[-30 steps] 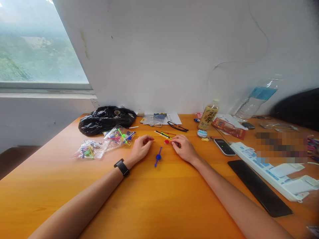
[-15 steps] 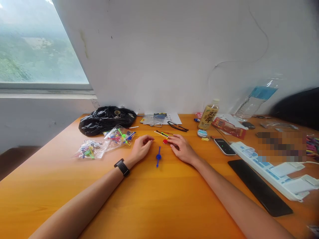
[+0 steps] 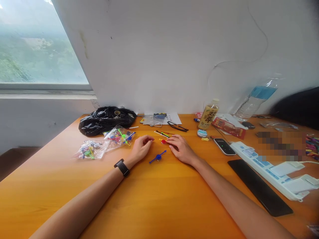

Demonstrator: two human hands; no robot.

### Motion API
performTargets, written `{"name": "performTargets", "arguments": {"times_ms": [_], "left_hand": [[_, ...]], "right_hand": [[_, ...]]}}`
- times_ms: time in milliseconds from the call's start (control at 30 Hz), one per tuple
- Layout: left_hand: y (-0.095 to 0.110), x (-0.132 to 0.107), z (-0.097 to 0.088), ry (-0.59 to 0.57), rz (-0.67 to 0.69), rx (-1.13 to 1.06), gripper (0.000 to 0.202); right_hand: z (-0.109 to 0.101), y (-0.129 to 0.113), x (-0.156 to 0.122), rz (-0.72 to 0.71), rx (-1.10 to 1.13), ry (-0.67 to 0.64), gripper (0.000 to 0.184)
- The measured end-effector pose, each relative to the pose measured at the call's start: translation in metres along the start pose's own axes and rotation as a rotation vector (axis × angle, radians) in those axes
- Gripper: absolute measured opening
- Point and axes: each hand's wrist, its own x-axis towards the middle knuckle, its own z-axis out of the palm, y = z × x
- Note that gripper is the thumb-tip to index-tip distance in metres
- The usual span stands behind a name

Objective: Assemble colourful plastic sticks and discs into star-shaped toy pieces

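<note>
On the table between my hands lies a blue plastic arrow spinner (image 3: 158,157), slanted with one end up toward the right; neither hand touches it. My left hand (image 3: 141,148) rests on its side to the left of the spinner, fingers loosely bent, thumb apart, nothing in it. My right hand (image 3: 181,148) lies palm down with fingers stretched out. Its fingertips are beside a small red and yellow plastic piece (image 3: 163,141); whether they touch it I cannot tell. Thin coloured sticks (image 3: 161,133) lie just beyond it.
Clear bags of colourful plastic parts (image 3: 90,149) and a black plastic bag (image 3: 107,120) sit at the left. Glasses (image 3: 177,126) lie at the back. To the right are a drink bottle (image 3: 208,115), a small white device (image 3: 224,146), a power strip (image 3: 264,169) and a black slab (image 3: 260,187).
The blue spinner has turned from pointing away from me to a diagonal. The red piece has shifted slightly left, and my right fingers have moved a little. My left hand stays put.
</note>
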Motion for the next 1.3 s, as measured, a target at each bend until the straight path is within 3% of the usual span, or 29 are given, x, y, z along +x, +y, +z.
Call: {"name": "performTargets", "arguments": {"times_ms": [233, 367, 500, 600, 700, 1033, 1300], "left_hand": [[0.007, -0.002, -0.002, -0.036, -0.013, -0.021, 0.021], [0.018, -0.007, -0.007, -0.126, 0.112, 0.013, 0.021], [0.027, -0.012, -0.009, -0.295, 0.374, 0.070, 0.018], [0.028, -0.013, -0.007, -0.368, 0.479, 0.128, 0.012], [0.025, -0.012, -0.005, -0.320, 0.447, 0.171, 0.014], [-0.002, -0.003, 0.001, 0.073, 0.105, 0.295, 0.015], [0.007, -0.007, -0.001, 0.083, 0.101, 0.298, 0.023]], "right_hand": [[-0.004, -0.002, 0.004, 0.017, 0.066, 0.173, 0.032], [-0.007, -0.001, 0.006, 0.073, 0.075, 0.256, 0.027], [-0.005, 0.000, 0.004, 0.059, 0.040, 0.150, 0.025], [-0.002, -0.001, 0.000, 0.032, -0.009, 0.028, 0.033], [-0.002, -0.002, -0.001, 0.021, -0.021, -0.013, 0.037], [-0.003, -0.003, 0.000, -0.011, 0.018, -0.004, 0.036], [-0.005, -0.004, 0.002, -0.009, 0.049, 0.062, 0.034]]}}
